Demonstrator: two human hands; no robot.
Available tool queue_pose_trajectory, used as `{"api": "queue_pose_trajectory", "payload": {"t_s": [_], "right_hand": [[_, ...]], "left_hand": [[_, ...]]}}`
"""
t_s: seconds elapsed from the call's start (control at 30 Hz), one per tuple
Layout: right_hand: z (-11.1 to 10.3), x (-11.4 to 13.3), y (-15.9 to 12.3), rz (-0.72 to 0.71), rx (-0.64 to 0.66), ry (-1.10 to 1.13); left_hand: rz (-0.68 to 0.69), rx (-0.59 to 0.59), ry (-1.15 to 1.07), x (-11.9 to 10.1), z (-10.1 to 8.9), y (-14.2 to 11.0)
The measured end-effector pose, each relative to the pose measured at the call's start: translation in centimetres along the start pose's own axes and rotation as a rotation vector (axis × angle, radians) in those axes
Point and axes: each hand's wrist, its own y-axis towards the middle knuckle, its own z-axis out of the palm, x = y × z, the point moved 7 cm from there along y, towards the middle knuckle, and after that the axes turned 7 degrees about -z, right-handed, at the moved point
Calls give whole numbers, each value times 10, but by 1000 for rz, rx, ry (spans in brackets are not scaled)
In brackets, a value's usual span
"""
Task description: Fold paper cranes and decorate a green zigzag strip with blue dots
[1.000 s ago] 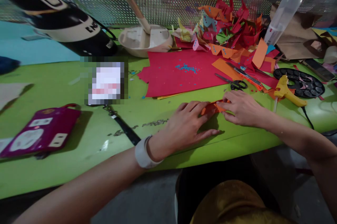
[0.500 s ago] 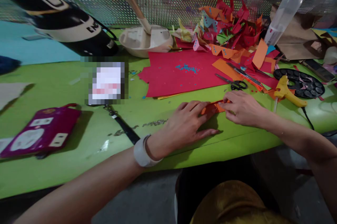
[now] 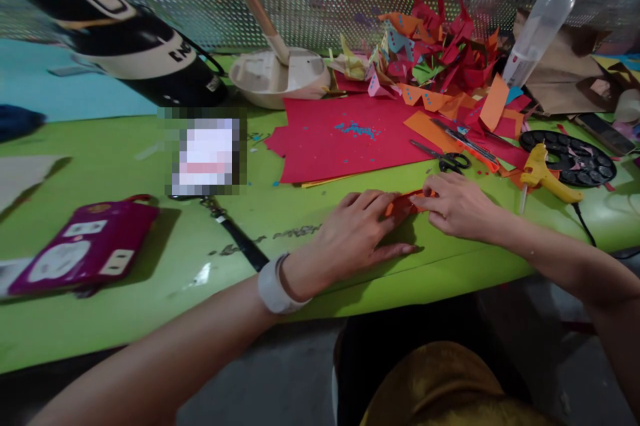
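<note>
A folded strip of orange paper (image 3: 413, 202) lies on the green table between my two hands. My left hand (image 3: 357, 229), with a white band at the wrist, holds the strip's left end under bent fingers, its thumb stretched out below on the table. At the other end, my right hand (image 3: 453, 206) pinches the strip between thumb and fingertips. Part of the paper is hidden under the fingers. Just beyond the right hand lie black-handled scissors (image 3: 453, 161) and a utility knife (image 3: 467, 143). Red paper sheets (image 3: 340, 153) with blue paper bits (image 3: 357, 129) lie beyond the left hand.
Folded colored paper pieces (image 3: 440, 59) are heaped at the back. Right are a yellow glue gun (image 3: 543, 173), a black round tray (image 3: 595, 158) and a clear bottle (image 3: 540, 33). Left are a purple pouch (image 3: 87, 246), a black bottle (image 3: 140, 46) and a fan base (image 3: 280, 83).
The view has shifted very slightly. My right fingertips have moved a little left along the orange paper; my left hand stays on it.
</note>
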Motion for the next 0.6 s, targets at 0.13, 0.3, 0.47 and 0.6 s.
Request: {"api": "queue_pose_trajectory", "payload": {"t_s": [0.13, 0.3, 0.47, 0.6], "right_hand": [[0, -3, 1, 12, 4, 40], [1, -9, 2, 18, -51, 102], [3, -12, 3, 7, -86, 135], [4, -12, 3, 2, -93, 144]], "left_hand": [[32, -86, 25, -4, -6, -2], [108, -118, 28, -11, -9, -2], [157, -89, -12, -10, -5, 0], [158, -55, -2, -6, -2, 2]]}}
